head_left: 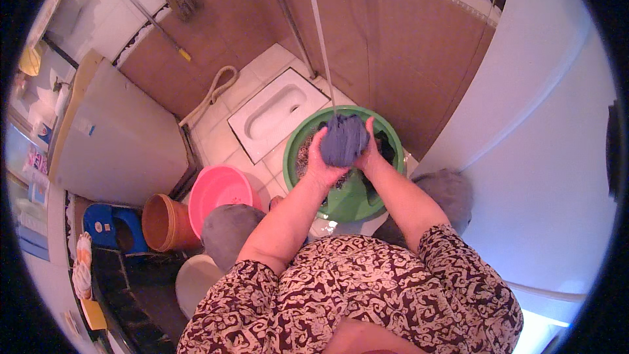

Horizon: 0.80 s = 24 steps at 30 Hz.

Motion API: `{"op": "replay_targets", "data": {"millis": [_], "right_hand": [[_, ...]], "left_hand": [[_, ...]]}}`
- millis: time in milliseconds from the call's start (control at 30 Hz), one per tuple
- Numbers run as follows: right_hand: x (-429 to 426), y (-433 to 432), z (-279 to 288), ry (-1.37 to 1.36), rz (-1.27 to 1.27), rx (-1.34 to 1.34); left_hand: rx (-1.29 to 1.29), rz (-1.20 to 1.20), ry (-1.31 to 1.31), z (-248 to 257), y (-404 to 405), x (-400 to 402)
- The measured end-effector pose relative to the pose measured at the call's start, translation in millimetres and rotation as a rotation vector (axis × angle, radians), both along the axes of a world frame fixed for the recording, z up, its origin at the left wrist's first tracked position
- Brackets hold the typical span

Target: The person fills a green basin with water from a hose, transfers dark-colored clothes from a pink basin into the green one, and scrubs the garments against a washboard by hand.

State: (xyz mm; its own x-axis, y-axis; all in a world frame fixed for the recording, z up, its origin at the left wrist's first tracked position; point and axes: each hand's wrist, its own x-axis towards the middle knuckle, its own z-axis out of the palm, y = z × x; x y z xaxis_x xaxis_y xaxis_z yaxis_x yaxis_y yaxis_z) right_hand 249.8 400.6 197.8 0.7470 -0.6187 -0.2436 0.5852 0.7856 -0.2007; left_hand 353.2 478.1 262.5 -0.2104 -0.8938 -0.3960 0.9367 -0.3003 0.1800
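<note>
A bunched grey-blue cloth is held between my two hands above a round green plastic basin. My left hand presses on the cloth's left side, and my right hand supports its right side with the thumb or a finger raised. A thin pale stream, apparently water, comes down from the top of the view and meets the top of the cloth. Dark wet fabric lies in the basin on the right. Patterned material or suds, hard to tell, show on the left of the basin.
Beyond the basin is a white squat toilet in the tiled floor. To the left stand a pink tub, nested orange-brown buckets and a blue plastic item. A hose lies near the brown wall; a large pale surface rises at right.
</note>
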Motion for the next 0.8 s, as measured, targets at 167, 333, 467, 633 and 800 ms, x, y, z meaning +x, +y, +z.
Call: {"op": "replay_targets", "data": {"millis": [167,333,467,633,800], "right_hand": [[-5.5,-20.8,11.4,0.331,0.031,-0.115],[-2.9,-31.1,22.8,0.530,-0.084,-0.428],[12.2,-32.3,4.6,0.922,-0.199,-0.553],[17.5,-34.5,-19.3,1.392,-0.159,-0.828],[24.1,-24.6,-52.4,1.704,-0.140,-0.971]], "left_hand": [[0.101,-0.163,-0.075,-17.7,22.2,-13.8],[-0.084,-0.386,-0.917,-25.9,9.1,-0.8],[-0.219,-0.567,-1.923,-14.9,5.4,-4.8],[-0.054,-0.692,-2.396,-18.0,8.4,-19.4],[-0.083,-0.849,-2.303,-33.0,13.5,-12.7]]}}
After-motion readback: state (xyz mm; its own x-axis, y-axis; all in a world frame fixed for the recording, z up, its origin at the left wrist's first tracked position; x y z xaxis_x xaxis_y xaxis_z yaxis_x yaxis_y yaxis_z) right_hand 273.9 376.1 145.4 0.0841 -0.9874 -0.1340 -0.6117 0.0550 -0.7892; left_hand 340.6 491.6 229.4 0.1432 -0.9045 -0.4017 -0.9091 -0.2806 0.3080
